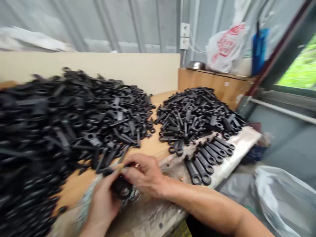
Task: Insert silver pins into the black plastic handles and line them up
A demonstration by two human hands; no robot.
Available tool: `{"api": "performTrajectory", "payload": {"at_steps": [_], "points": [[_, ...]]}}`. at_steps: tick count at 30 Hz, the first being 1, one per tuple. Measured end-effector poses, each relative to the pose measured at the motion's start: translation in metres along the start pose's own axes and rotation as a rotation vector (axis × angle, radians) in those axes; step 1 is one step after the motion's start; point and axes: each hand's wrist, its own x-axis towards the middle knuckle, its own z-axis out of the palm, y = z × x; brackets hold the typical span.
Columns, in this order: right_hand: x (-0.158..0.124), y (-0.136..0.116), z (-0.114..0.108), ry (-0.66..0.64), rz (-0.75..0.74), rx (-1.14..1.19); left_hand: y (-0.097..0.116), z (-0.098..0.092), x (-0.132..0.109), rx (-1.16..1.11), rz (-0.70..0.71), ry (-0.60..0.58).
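Observation:
In the head view my left hand (105,200) is wrapped round a black part (120,187) with a round end, over the front of the table. My right hand (144,172) has its thumb and fingers pinched together at the upper end of that part. Motion blur and the fingers hide exactly what the right fingertips hold. To the right of my hands, several black ring-ended levers (202,168) lie side by side in a slanting row. A heap of small black parts (91,118) lies just beyond my left hand.
A second heap of black levers (190,115) stands at the back right of the wooden table (160,151). On a wooden ledge behind it are a metal bowl (196,65), a white plastic bag (224,49) and a blue container (259,51). Clear plastic bags (283,197) hang at the right.

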Motion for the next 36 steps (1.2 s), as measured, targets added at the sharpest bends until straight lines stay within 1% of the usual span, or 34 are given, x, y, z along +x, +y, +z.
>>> {"api": "performTrajectory", "payload": {"at_steps": [2,4,5,7,10,14,18,21,23,25,27,30,31,33,35,36], "points": [[-0.006,-0.001,-0.001,-0.045,0.108,0.143,0.000,0.005,-0.013,0.053,-0.071,-0.171],[-0.009,0.001,-0.001,-0.041,0.161,0.226,-0.002,0.010,-0.019,0.042,-0.071,-0.185],[-0.010,0.002,-0.001,-0.039,0.153,0.240,-0.002,0.011,-0.021,-0.002,-0.092,-0.222],[-0.009,0.006,0.000,-0.053,0.090,0.235,0.000,0.011,-0.020,-0.108,-0.093,-0.233],[-0.009,0.008,0.002,-0.117,-0.027,0.197,0.003,0.008,-0.017,-0.222,-0.109,-0.234],[-0.009,0.007,0.003,-0.138,-0.162,0.075,0.005,0.003,-0.014,-0.243,-0.100,-0.258],[-0.007,0.007,0.001,-0.121,-0.255,-0.143,0.007,0.001,-0.014,-0.203,-0.080,-0.279],[-0.003,0.007,-0.002,-0.145,-0.325,-0.328,0.009,0.002,-0.015,-0.156,-0.037,-0.248],[-0.002,0.009,-0.004,-0.170,-0.358,-0.451,0.009,0.002,-0.015,-0.086,0.010,-0.212],[-0.001,0.012,-0.006,-0.204,-0.331,-0.558,0.007,0.003,-0.015,0.034,0.090,-0.188],[-0.001,0.014,-0.009,-0.254,-0.265,-0.653,0.004,0.004,-0.015,0.182,0.180,-0.192],[0.000,0.015,-0.014,-0.304,-0.198,-0.708,-0.001,0.003,-0.014,0.308,0.239,-0.206],[0.001,0.015,-0.016,-0.295,-0.176,-0.676,-0.002,0.003,-0.013,0.324,0.245,-0.193],[0.005,0.013,-0.020,-0.222,-0.089,-0.499,-0.003,0.002,-0.012,0.320,0.260,-0.154],[0.009,0.009,-0.023,-0.130,0.073,-0.215,-0.004,0.002,-0.011,0.270,0.265,-0.136],[0.011,0.008,-0.024,-0.102,0.167,-0.061,-0.004,0.002,-0.011,0.226,0.254,-0.151]]}}
